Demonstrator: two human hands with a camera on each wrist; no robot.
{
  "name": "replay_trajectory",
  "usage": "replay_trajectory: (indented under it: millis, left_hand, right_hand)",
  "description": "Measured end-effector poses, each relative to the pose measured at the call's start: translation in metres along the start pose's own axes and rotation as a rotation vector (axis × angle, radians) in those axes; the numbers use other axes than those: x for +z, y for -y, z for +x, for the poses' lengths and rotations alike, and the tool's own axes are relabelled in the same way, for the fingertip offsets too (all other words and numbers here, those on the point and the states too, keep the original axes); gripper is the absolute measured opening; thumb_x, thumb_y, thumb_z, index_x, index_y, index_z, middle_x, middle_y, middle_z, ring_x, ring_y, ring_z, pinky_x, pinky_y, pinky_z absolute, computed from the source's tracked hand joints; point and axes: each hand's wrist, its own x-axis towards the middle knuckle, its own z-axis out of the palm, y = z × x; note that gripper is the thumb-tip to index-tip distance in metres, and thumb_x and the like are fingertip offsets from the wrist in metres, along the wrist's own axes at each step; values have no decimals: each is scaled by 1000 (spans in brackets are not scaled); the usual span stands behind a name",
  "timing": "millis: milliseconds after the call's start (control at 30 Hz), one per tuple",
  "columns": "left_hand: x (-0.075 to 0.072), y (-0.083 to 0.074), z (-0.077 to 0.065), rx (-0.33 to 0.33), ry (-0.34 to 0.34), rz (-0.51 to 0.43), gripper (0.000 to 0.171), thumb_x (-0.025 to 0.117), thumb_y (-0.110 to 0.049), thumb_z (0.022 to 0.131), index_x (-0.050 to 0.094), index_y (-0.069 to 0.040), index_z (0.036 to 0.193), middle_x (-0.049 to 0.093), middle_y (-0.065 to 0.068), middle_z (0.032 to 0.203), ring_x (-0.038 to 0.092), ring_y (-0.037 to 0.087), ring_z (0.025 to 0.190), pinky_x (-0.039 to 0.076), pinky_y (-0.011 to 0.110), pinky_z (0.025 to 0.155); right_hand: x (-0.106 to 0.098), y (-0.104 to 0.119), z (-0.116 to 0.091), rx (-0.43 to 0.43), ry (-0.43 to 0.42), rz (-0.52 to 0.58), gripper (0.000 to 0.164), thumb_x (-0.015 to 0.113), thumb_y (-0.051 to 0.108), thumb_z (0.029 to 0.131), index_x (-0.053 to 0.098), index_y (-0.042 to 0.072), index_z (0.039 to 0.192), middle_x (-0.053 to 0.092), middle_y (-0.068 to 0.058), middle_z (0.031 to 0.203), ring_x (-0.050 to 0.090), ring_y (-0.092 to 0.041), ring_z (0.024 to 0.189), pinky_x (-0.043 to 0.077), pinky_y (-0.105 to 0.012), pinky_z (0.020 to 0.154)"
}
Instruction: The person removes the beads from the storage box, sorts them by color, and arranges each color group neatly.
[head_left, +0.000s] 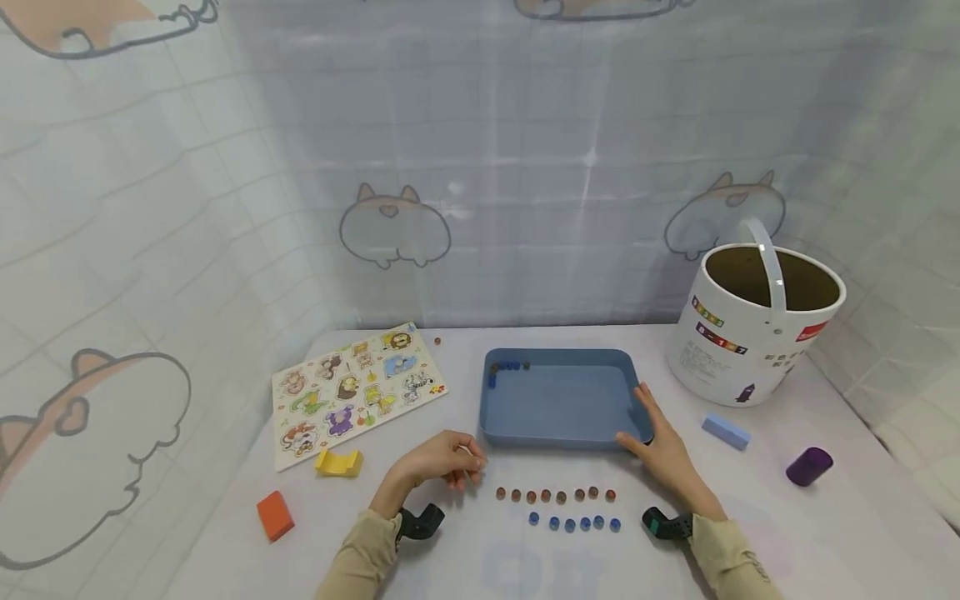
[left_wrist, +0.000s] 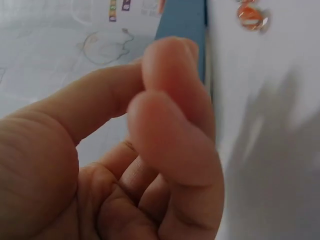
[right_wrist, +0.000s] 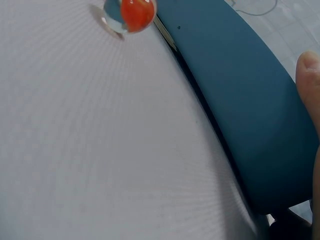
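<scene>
In the head view my left hand (head_left: 450,458) hovers by the front left corner of a blue-grey tray (head_left: 562,441), its fingers loosely bent. In the left wrist view the thumb passes behind the fingertips (left_wrist: 160,115), and nothing shows between them. My right hand (head_left: 663,450) rests on the tray's front right corner, thumb on the front rim and straight fingers along the right side. Several small blue and brownish marbles (head_left: 512,366) sit in the tray's back left corner. In front of the tray lie a row of reddish marbles (head_left: 545,496) and a row of blue marbles (head_left: 570,526).
At left lie an animal puzzle board (head_left: 348,392), a yellow curved block (head_left: 339,463) and an orange block (head_left: 275,516). At right stand a white bucket (head_left: 712,354), a light blue block (head_left: 726,432) and a purple cylinder (head_left: 809,466). One reddish marble (head_left: 438,341) lies beside the board.
</scene>
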Motion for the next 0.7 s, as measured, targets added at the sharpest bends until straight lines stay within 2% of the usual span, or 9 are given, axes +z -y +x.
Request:
replay_trajectory:
  millis: [200, 400, 533, 700]
  left_hand:
    - [15, 2, -1, -42, 42, 2, 12, 65, -12, 89, 67, -2, 96, 66, -1, 66, 53, 7, 47, 42, 20, 46]
    - [27, 4, 0, -65, 51, 61, 6, 68, -7, 86, 68, -4, 91, 65, -2, 64, 50, 6, 43, 40, 18, 42]
    - [29, 3, 1, -76, 28, 96, 8, 71, -6, 83, 66, -4, 88, 64, -3, 61, 45, 5, 38, 37, 18, 40]
    - [25, -3, 0, -86, 52, 144, 7, 71, -11, 84, 67, -8, 89, 62, -3, 58, 40, 4, 36, 34, 18, 38]
  right_hand:
    - [-2, 0, 0, 13, 15, -2, 88, 68, 35, 91, 13, 12, 157, 5, -12, 164, 17, -49, 144, 20, -69, 108]
    - [1, -1, -4, 19, -2, 4, 88, 69, 33, 89, 16, 10, 156, 6, -12, 164, 18, -49, 144, 21, -69, 108]
    - [2, 0, -1, 4, -8, 13, 88, 69, 33, 89, 16, 11, 156, 7, -11, 164, 18, -48, 145, 20, -68, 109]
    - [-1, 2, 0, 22, 2, 18, 90, 69, 36, 89, 16, 11, 156, 7, -13, 164, 15, -47, 146, 18, -67, 111]
